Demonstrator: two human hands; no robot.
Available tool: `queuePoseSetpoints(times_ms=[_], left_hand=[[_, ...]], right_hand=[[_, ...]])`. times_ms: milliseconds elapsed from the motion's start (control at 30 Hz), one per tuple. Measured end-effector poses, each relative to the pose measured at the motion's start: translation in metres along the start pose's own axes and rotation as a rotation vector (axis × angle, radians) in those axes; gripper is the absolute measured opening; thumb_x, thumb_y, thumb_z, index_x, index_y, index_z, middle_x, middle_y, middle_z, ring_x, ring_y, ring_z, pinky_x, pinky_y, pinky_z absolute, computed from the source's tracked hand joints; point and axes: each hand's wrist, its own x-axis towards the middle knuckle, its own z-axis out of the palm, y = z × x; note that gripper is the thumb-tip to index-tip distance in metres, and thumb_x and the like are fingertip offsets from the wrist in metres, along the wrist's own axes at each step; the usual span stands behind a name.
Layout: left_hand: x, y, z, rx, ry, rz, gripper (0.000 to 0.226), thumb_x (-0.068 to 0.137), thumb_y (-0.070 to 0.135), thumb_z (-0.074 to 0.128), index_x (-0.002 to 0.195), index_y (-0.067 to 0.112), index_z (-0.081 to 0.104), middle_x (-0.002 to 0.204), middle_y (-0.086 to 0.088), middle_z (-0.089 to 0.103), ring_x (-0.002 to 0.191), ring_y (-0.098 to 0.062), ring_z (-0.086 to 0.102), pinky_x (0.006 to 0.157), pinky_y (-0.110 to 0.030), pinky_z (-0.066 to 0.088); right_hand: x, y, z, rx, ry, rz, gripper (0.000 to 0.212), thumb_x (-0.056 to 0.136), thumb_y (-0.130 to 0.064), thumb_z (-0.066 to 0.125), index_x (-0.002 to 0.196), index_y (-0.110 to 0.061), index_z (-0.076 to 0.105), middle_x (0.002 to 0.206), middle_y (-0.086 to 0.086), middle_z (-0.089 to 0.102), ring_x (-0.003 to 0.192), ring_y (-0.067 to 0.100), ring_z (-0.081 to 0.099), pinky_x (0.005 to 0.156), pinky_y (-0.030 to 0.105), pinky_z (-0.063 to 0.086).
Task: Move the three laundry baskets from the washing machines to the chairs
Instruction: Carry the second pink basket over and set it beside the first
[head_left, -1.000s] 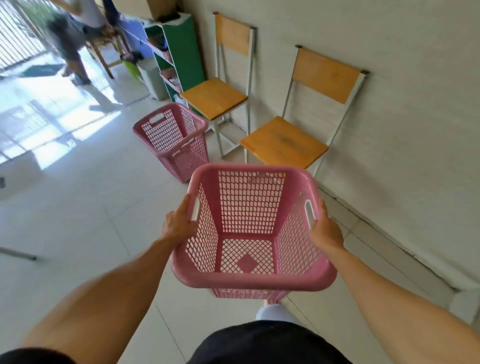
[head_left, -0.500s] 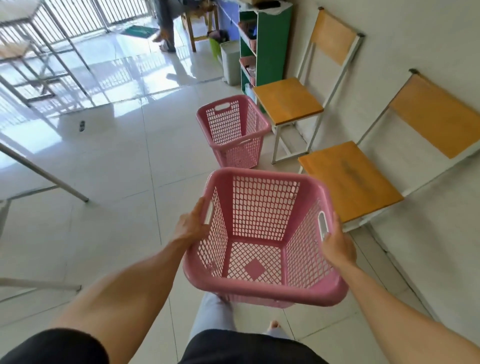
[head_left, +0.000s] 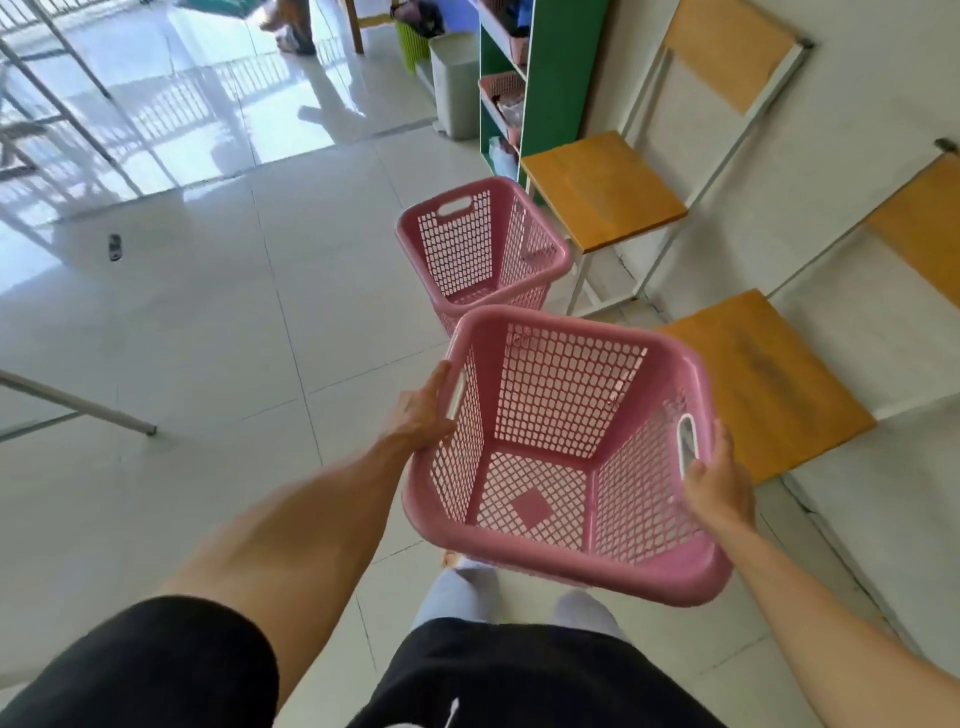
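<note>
Pink laundry basket (head_left: 561, 447), gripped at both handle slots by left hand (head_left: 423, 410) and right hand (head_left: 717, 483); lower level beside floor basket (head_left: 480, 244), before near chair (head_left: 758, 379).

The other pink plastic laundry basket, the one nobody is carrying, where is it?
The second pink plastic laundry basket stands on the white tiled floor, just left of the far wooden chair and beyond the carried pink basket.
</note>
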Motion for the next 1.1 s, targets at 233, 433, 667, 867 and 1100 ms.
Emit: queuePoseSetpoints(times_ms=[233,433,667,867,1100], left_hand=[[0.085,0.025,-0.035,0.044,-0.081,0.169,0.105,0.083,0.015,0.070,0.149,0.056,0.000,0.124,-0.013,0.056,0.077,-0.012,0.057,0.048,-0.016,0.043],[0.146,0.058,-0.040,0.181,-0.159,0.255,0.104,0.083,0.012,0.069,0.154,0.045,0.000,0.136,-0.023,0.052,0.100,-0.030,0.056,0.072,-0.029,0.050],[0.203,0.077,-0.043,0.338,-0.223,0.286,0.106,0.087,0.014,0.065,0.153,0.046,-0.011,0.138,-0.025,0.052,0.090,-0.030,0.063,0.076,-0.038,0.059],[0.243,0.096,-0.042,0.395,-0.213,0.493,0.113,0.081,-0.004,0.063,0.155,0.029,-0.015,0.161,-0.021,0.021,0.086,-0.020,0.058,0.053,-0.017,0.046],[0.272,0.095,-0.047,0.425,-0.361,0.284,0.120,0.074,0.002,0.069,0.155,0.032,-0.014,0.152,-0.025,0.037,0.092,-0.032,0.059,0.055,-0.025,0.045]], right_hand=[[0.009,-0.035,0.011,0.049,0.114,0.111,0.064,0.105,-0.020,0.041,0.158,-0.032,0.007,0.088,0.004,0.044,0.050,0.009,0.047,0.039,0.023,0.039],[0.028,-0.046,0.019,0.131,0.025,0.290,0.067,0.105,-0.017,0.038,0.157,-0.038,0.001,0.099,0.015,0.062,0.073,0.031,0.068,0.065,0.048,0.062],[0.049,-0.058,0.055,0.291,0.018,0.440,0.068,0.104,-0.013,0.038,0.154,-0.044,0.004,0.112,0.021,0.062,0.073,0.032,0.069,0.060,0.049,0.062],[0.070,-0.075,0.064,0.364,-0.012,0.564,0.070,0.103,-0.008,0.037,0.151,-0.047,0.005,0.112,0.018,0.062,0.073,0.028,0.069,0.057,0.043,0.061],[0.078,-0.085,0.074,0.316,-0.090,0.766,0.043,0.102,-0.011,0.041,0.144,-0.009,0.034,0.109,0.016,0.064,0.082,0.031,0.070,0.066,0.045,0.062]])
